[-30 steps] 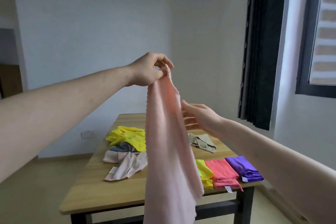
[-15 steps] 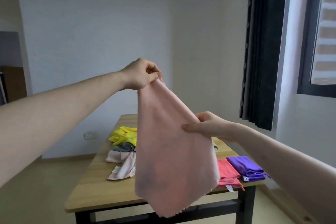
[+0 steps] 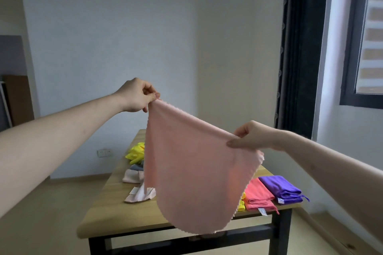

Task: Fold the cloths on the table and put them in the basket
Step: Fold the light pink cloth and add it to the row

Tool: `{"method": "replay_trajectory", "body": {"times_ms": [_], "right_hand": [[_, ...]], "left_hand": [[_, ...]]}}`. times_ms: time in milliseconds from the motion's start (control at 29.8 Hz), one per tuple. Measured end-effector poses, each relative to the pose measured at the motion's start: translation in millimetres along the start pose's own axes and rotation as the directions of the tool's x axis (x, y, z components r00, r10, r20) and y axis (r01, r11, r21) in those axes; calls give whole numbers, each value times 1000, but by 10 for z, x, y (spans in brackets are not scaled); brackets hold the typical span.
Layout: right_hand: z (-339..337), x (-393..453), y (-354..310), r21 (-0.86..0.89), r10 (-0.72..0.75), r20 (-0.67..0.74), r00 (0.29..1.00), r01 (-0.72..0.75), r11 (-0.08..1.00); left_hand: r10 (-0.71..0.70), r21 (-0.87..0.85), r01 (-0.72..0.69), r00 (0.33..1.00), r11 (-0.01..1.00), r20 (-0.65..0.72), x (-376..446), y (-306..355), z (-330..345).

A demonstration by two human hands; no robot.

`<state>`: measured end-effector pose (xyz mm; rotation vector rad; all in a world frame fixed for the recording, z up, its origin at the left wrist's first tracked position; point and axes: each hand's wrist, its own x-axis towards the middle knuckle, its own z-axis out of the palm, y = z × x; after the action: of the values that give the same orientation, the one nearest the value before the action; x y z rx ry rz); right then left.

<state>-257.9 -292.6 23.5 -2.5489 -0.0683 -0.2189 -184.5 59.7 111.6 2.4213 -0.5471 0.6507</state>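
The pink cloth [image 3: 192, 174] hangs spread in the air above the worktop [image 3: 107, 211], the left hand [image 3: 135, 96] pinching one top corner, the right hand [image 3: 251, 136] pinching the other, lower. The uneven grip may skew the fold (no basket is in view), or a corner could slip.

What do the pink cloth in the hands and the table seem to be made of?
Pink cloth: apparently a thin, soft matte fabric, perhaps microfibre; it drapes limply and has a zigzag-cut edge. Table: a light wood-look top with visible grain, possibly laminate, on a dark frame, probably metal.
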Motion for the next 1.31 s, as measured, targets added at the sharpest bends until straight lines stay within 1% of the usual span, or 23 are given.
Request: {"method": "replay_trajectory", "body": {"times_ms": [168, 235, 335, 537, 604, 671, 738, 805, 906, 1006, 1073, 1174, 1308], "right_hand": [[-8, 184, 21, -126, 32, -72, 997, -41, 991], [-12, 260, 5, -159, 51, -74, 996, -62, 985], [-6, 382, -31, -166, 67, -67, 996, -77, 983], [58, 702, -131, -103, 73, -68, 995, -80, 991], [83, 804, -172, -49, 80, -83, 993, -85, 995], [104, 934, -225, 12, 87, -112, 990, -87, 996], [102, 1020, -297, 50, 85, -166, 982, -78, 996], [79, 1135, -359, 81, 73, -239, 968, -55, 995], [8, 1265, -436, 52, 6, -331, 944, 12, 999], [-65, 1286, -479, -1, -86, -389, 917, 93, 996], [-79, 1261, -476, -21, -130, -397, 909, 132, 991], [-6, 1172, -401, -66, -164, -377, 911, 150, 986], [209, 936, -219, -100, -188, -283, 940, 166, 981]], "left_hand": [[-89, -21, 89, 996, 996, 9, -29, -139, 43], [-128, -24, 128, 992, 991, 5, -27, -207, 84], [-198, -90, 196, 980, 976, -11, 33, -383, 152], [-329, -248, 311, 944, 917, -32, 121, -650, 249], [-362, -293, 337, 932, 895, -33, 166, -724, 289], [-381, -308, 344, 922, 887, -67, 243, -811, 334], [-370, -281, 321, 919, 904, -140, 278, -847, 338], [-344, -280, 289, 922, 916, -176, 322, -861, 318], [-298, -302, 241, 941, 922, -159, 369, -840, 240], [-249, -278, 205, 960, 938, -131, 344, -787, 124], [-213, -215, 186, 970, 959, -113, 297, -794, 62], [-165, -103, 155, 982, 983, -94, 131, -872, 20], [-121, -28, 121, 992, 992, -19, -231, -961, 104]]}}
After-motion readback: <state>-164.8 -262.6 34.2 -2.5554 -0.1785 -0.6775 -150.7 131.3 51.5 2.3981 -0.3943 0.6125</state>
